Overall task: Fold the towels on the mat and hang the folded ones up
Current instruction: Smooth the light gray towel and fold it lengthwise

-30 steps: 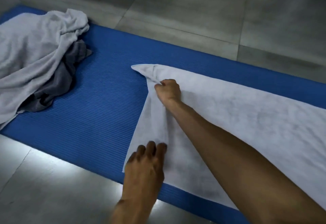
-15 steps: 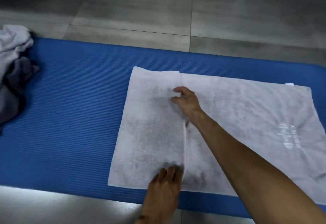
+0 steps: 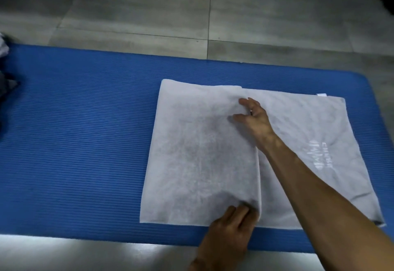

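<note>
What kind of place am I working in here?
Probably an indoor room, with the work done at floor level: a ribbed blue mat lies straight on large grey floor tiles, and a white towel is being folded on it.

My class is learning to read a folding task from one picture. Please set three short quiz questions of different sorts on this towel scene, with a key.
1. True or false: the pale grey terry towel lies on the ribbed blue foam mat.
2. Which hand rests at the towel's near edge? A) left hand B) right hand
3. Fill in: the folded-over flap covers the towel's ____ part, as the camera sees it.

Key: 1 true; 2 A; 3 left. The white printed logo on the right stays uncovered.
</note>
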